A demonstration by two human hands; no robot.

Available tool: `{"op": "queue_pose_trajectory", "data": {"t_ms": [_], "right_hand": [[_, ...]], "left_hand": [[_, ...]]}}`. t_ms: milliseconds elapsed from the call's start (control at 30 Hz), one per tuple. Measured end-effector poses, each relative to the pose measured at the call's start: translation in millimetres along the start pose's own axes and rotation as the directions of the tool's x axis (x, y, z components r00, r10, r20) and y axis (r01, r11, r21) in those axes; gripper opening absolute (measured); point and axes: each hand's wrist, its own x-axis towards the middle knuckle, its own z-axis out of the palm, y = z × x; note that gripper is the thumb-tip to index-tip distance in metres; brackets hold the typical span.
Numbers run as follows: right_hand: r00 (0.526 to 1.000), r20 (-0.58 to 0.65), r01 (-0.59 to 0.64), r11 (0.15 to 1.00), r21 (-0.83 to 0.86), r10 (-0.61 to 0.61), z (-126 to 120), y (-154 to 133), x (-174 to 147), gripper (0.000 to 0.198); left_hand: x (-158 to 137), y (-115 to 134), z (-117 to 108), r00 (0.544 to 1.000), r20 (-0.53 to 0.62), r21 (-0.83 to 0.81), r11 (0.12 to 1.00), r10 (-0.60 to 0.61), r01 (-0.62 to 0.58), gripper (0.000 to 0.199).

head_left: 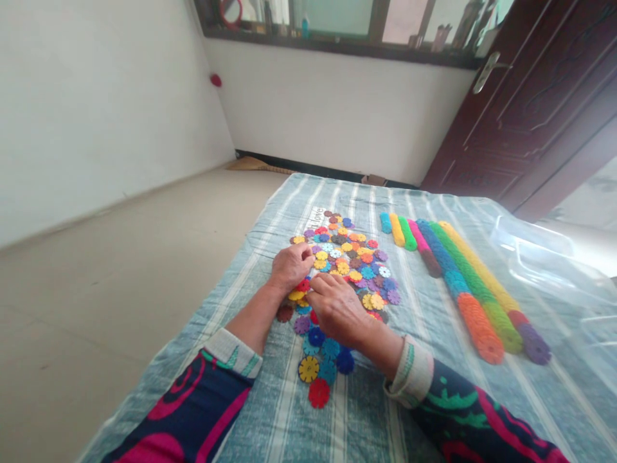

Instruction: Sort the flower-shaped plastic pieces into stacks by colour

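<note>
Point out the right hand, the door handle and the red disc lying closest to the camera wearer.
Right hand (340,310): head view, on the back of the hand.
Door handle (486,72): head view, on its metal plate.
Red disc (319,393): head view, on its centre.

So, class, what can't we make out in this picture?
All in the head view:
Left hand: fingertips hidden by its own curled fingers, so any grip is unclear.
Right hand: fingertips tucked out of sight, likewise unclear.
Discs: any beneath the hands are covered by them.
Lettering: partly covered by discs.
Door: cut off by the top edge.
</note>
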Motion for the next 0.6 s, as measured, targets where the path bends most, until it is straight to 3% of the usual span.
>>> {"op": "queue_pose_trajectory", "data": {"t_ms": [133, 267, 367, 467, 600], "right_hand": [[0.997, -0.077, 0.005, 0.999, 0.040, -0.002, -3.7, 22.3, -13.8, 0.023], [0.990, -0.137, -0.025, 0.990, 0.138, 0.044, -18.7, 71.7, -43.2, 0.029], [0.975, -0.167, -0.131, 0.985, 0.110, 0.149, -39.6, 121.5, -72.5, 0.030], [0.946, -0.122, -0.298, 0.953, 0.044, 0.301, -61.1, 166.8, -102.5, 0.025], [0.918, -0.134, -0.377, 0.926, -0.008, 0.373, -74.4, 203.5, -133.0, 0.031]], "left_hand": [[0.0, -0.2, -1.3, 1.000, 0.000, -0.009, 1.000, 0.014, -0.014, 0.017], [1.6, -0.1, -2.8, 0.999, -0.009, 0.006, 0.999, 0.040, -0.040, 0.019], [4.4, -0.6, -3.8, 0.999, 0.000, 0.009, 0.999, 0.039, -0.039, 0.021], [7.5, -1.8, -4.7, 0.999, -0.004, 0.010, 0.999, 0.034, -0.034, 0.023], [9.5, -1.9, -7.0, 1.000, -0.007, 0.032, 0.999, 0.022, -0.022, 0.022]]}}
